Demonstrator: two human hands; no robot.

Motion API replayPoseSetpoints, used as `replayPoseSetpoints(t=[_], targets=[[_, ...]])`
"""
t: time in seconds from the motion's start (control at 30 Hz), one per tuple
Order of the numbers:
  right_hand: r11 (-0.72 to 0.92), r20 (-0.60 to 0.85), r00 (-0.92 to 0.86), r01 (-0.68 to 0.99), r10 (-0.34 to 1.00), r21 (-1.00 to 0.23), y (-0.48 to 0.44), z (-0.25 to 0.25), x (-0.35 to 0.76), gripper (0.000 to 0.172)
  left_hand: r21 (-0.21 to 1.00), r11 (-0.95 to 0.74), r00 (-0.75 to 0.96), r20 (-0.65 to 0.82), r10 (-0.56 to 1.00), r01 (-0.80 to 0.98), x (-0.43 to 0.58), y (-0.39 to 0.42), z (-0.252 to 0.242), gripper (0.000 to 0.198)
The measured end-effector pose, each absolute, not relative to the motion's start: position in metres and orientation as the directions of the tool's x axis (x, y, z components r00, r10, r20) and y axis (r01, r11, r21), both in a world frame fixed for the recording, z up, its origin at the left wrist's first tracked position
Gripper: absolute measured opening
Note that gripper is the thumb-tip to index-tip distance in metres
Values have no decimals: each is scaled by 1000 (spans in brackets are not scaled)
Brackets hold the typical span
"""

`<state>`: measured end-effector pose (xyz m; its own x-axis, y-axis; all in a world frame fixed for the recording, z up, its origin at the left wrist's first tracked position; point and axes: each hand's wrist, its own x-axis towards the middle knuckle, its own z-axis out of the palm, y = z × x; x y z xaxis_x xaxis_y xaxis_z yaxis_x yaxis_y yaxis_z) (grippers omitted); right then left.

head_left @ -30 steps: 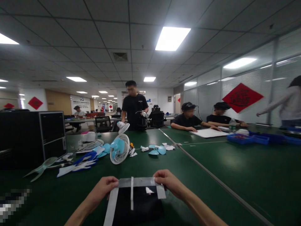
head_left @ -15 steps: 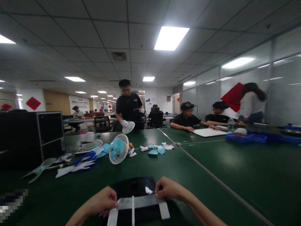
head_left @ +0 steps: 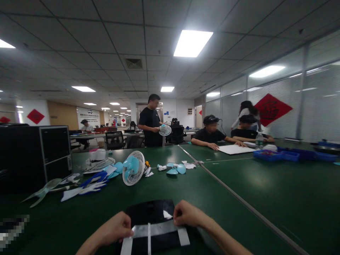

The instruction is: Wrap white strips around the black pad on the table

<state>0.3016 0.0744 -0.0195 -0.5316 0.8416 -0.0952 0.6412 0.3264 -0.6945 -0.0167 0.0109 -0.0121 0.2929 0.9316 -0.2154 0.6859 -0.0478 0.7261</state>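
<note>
A glossy black panel (head_left: 152,212) lies on the green table (head_left: 265,187) right in front of me. A grey tape strip (head_left: 155,229) stretches across its near part, with shorter strips hanging from it. My left hand (head_left: 117,228) pinches the strip's left end, fingers closed. My right hand (head_left: 187,214) pinches the right end, next to a small white scrap (head_left: 167,214) on the panel.
A small white and blue fan (head_left: 132,172), loose fan blades (head_left: 176,169), grilles and gloves (head_left: 87,186) lie further back. A black cabinet (head_left: 34,156) stands at the left. A standing person (head_left: 150,122) holds a fan; seated people (head_left: 212,132) work beside blue trays (head_left: 281,154).
Both my hands pulled the tape strip from the panel's far edge toward me, onto its near part. The standing person stepped right; another person walked left behind the seated ones.
</note>
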Motion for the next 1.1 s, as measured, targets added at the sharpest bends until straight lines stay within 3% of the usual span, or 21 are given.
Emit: replayPoseSetpoints(t=[0.37, 0.5, 0.63, 0.93, 1.0, 1.1], targets=[[406, -51, -517, 725, 854, -556, 62, -9, 297, 18, 526, -112, 226, -157, 961, 843, -17, 9, -11, 26], [412, -46, -511, 740, 858, -532, 58, -4, 294, 19, 530, -253, 342, -75, 937, 809, -7, 5, -9, 20], [410, -47, -511, 738, 858, -536, 57, -4, 295, 19, 548, -419, 505, -7, 863, 724, 9, -4, -3, 29], [425, -42, -516, 747, 856, -511, 55, -5, 292, 18, 504, -460, 546, -27, 838, 731, 15, -7, -2, 34], [448, -2, -512, 755, 859, -479, 50, 0, 290, 18, 504, -456, 540, -25, 841, 733, 15, -7, -1, 35], [580, 168, -568, 698, 806, -421, 41, 7, 284, 16, 510, -452, 538, -27, 842, 732, 17, -9, 2, 39]])
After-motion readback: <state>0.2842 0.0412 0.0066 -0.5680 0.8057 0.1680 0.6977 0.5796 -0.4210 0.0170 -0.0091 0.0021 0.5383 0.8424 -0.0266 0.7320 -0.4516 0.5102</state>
